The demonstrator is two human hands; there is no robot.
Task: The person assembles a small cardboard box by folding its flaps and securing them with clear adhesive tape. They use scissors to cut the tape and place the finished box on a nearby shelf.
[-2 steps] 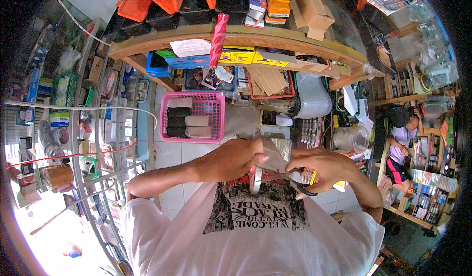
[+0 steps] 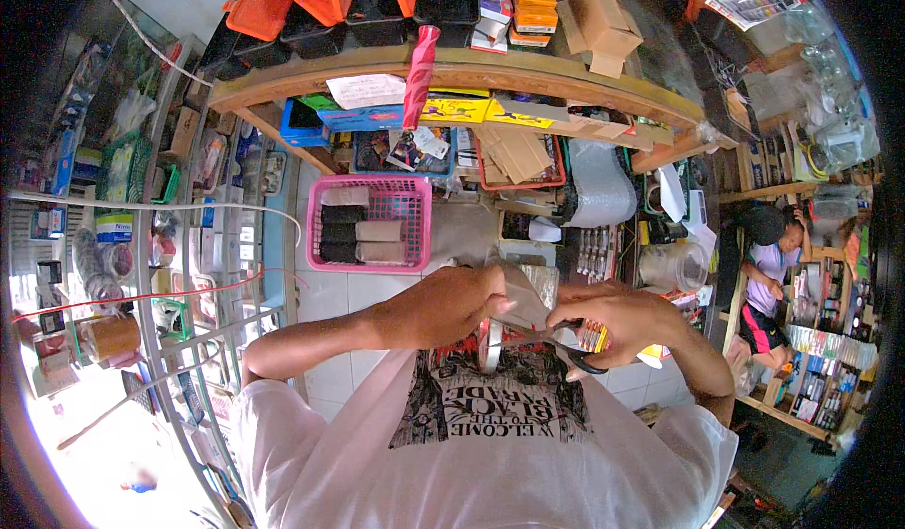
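Note:
My left hand [image 2: 451,305] grips a small grey-brown wrapped package [image 2: 526,293] held in front of my chest. A roll of clear tape [image 2: 488,342] hangs just below that hand. My right hand [image 2: 630,322] holds black-handled scissors [image 2: 575,348] with the blades pointing left toward the package. Its fingers also pinch a small yellow and orange item [image 2: 596,337]. Both hands meet over the white printed shirt.
A pink plastic basket [image 2: 370,223] with dark and tan rolls sits on the tiled floor ahead. Above it a curved wooden shelf [image 2: 471,72] carries boxes and orange bins. A wire rack [image 2: 179,331] stands at left. Another person [image 2: 768,274] sits at the right.

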